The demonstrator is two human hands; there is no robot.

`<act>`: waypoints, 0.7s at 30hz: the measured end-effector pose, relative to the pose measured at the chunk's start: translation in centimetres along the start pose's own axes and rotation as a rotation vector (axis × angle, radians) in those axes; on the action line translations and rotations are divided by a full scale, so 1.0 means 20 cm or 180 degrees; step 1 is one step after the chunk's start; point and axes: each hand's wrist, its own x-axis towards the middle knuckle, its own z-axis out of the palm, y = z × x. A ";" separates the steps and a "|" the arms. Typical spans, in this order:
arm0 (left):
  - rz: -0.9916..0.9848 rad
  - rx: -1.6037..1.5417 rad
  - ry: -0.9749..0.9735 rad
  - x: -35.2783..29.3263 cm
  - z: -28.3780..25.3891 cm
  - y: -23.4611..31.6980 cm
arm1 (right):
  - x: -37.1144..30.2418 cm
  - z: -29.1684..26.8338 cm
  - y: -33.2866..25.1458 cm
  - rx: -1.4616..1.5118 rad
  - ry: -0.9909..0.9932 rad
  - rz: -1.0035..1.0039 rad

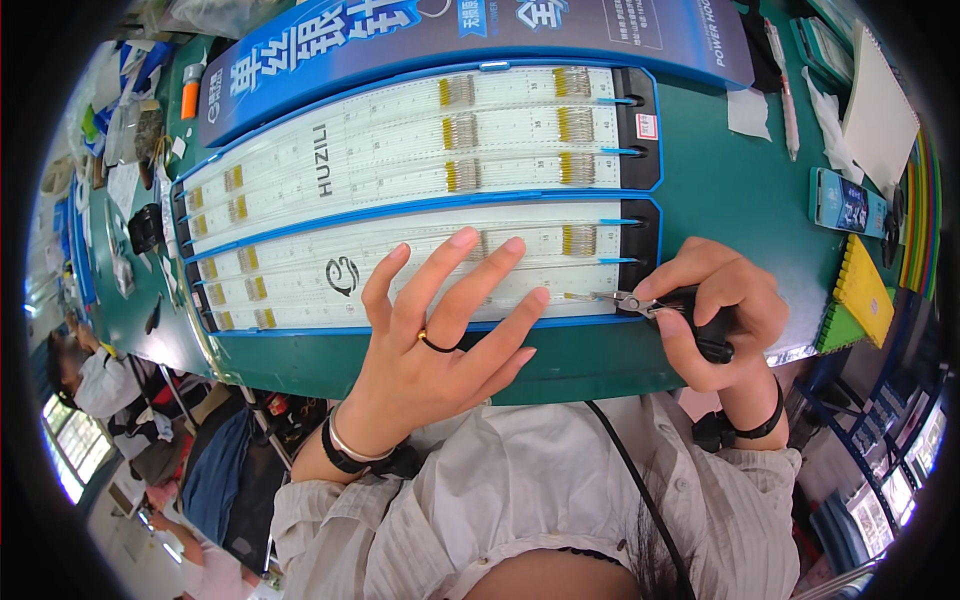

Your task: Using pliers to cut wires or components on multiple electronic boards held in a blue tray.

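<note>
An open blue-rimmed case (657, 120) lies on the green table, its two halves side by side with white ruled boards (380, 120). Rows of small fishing hooks (575, 125) with yellowish ends sit on the boards, with fine lines stretched lengthwise. Over the nearer half my left hand (440, 345) is spread flat, fingers apart, holding nothing visible. My right hand (725, 310) pinches small metal pliers (628, 301) with black handles at that half's right end. The pliers' jaws point left, and a tiny yellowish piece (572, 295) shows at their tip; whether they grip it I cannot tell.
Behind the case lies a long blue printed box lid (480, 50). An orange-labelled tube (191, 92) stands at its left. On the right are a pen (782, 90), a notepad (880, 110), a teal phone-like item (847, 200) and a yellow pad (863, 290). Clutter lines the far left.
</note>
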 end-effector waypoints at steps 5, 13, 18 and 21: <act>0.0003 -0.0017 0.0004 -0.01 0.00 0.00 | -0.01 0.00 -0.01 0.0150 0.0115 0.0103; 0.0023 -0.0122 0.0193 0.01 0.01 -0.01 | 0.01 0.00 -0.02 -0.0015 0.0020 -0.0026; -0.0145 -0.0197 0.0144 0.04 -0.01 0.02 | -0.04 0.04 0.02 0.0245 0.0278 -0.0061; -0.0004 -0.0206 0.0062 0.03 -0.07 0.08 | -0.04 0.02 0.00 0.0349 0.0296 -0.0199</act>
